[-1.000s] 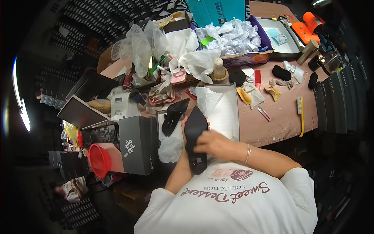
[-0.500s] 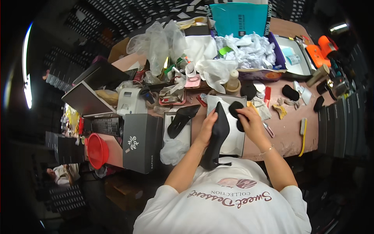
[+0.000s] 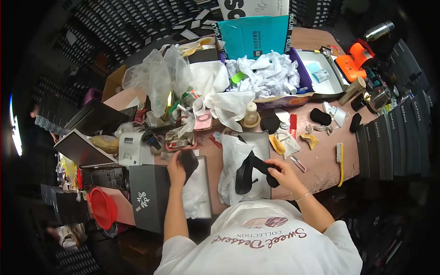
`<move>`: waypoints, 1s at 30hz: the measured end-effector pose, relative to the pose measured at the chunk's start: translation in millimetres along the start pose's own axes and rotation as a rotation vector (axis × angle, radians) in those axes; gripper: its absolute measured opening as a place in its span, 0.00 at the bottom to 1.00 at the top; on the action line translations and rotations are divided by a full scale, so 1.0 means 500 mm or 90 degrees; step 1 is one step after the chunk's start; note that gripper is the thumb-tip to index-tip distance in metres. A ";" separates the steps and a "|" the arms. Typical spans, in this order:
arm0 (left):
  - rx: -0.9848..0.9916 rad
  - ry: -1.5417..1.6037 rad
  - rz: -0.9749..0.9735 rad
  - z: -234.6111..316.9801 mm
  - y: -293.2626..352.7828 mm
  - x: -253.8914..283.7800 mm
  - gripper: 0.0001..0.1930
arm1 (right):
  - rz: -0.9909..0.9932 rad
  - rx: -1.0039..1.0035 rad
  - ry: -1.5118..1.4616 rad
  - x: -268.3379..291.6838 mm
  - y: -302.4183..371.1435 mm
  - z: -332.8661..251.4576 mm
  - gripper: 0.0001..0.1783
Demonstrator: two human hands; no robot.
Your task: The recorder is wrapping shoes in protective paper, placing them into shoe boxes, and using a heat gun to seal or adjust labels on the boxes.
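Having moved apart, the left hand (image 3: pixel 176 172) grips what seems a black shoe (image 3: pixel 188 164), right hand (image 3: pixel 285 176) pinching a black piece (image 3: pixel 260 166).

A black shoe (image 3: pixel 244 176) now lies inside the open grey box (image 3: pixel 261 141). The left grip (image 3: pixel 177 168) has moved off to the box's left, holding a dark object (image 3: pixel 189 164); the right grip (image 3: pixel 284 176) has come down beside the box's right wall, closed on a black piece (image 3: pixel 263 166).
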State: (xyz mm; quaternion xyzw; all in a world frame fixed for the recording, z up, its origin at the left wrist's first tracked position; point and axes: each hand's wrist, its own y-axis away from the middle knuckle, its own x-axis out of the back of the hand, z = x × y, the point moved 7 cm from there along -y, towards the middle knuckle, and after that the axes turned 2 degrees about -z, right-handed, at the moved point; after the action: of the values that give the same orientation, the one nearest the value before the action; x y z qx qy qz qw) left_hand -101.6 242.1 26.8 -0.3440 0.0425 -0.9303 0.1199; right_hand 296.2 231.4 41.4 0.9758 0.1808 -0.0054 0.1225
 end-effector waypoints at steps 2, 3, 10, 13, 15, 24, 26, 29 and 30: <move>0.149 0.485 -0.289 -0.004 0.016 -0.030 0.18 | 0.002 -0.018 -0.016 -0.005 -0.005 -0.039 0.16; 0.428 0.775 -0.450 -0.007 0.039 -0.073 0.18 | 0.003 -0.026 -0.024 -0.007 -0.012 -0.048 0.15; 0.535 0.976 -1.168 0.338 0.295 -0.285 0.13 | -0.020 0.130 -0.108 -0.118 -0.138 -0.174 0.14; 0.454 0.736 -1.047 0.214 0.314 -0.333 0.24 | -0.221 -0.068 -0.292 -0.163 -0.127 -0.118 0.11; 0.500 0.780 -0.842 0.202 0.291 -0.333 0.30 | -0.170 -0.036 -0.265 -0.142 -0.110 -0.117 0.09; 0.457 0.947 -0.614 0.352 0.226 -0.285 0.42 | 0.190 0.219 0.105 0.034 -0.084 -0.089 0.16; 0.457 0.976 -0.573 0.333 0.209 -0.282 0.43 | 0.320 0.292 0.300 0.124 -0.095 -0.055 0.17; 0.484 0.954 -0.549 0.321 0.189 -0.288 0.43 | 0.394 0.233 0.404 0.221 -0.167 0.011 0.18; 0.491 0.934 -0.556 0.318 0.187 -0.297 0.43 | 0.395 0.246 0.429 0.232 -0.192 0.009 0.18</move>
State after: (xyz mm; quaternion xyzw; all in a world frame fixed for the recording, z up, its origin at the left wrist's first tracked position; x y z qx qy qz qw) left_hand 128.8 189.7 39.0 0.4071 -0.3371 -0.8271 -0.1912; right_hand 370.8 357.9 8.0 0.9359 -0.0928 0.3139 -0.1300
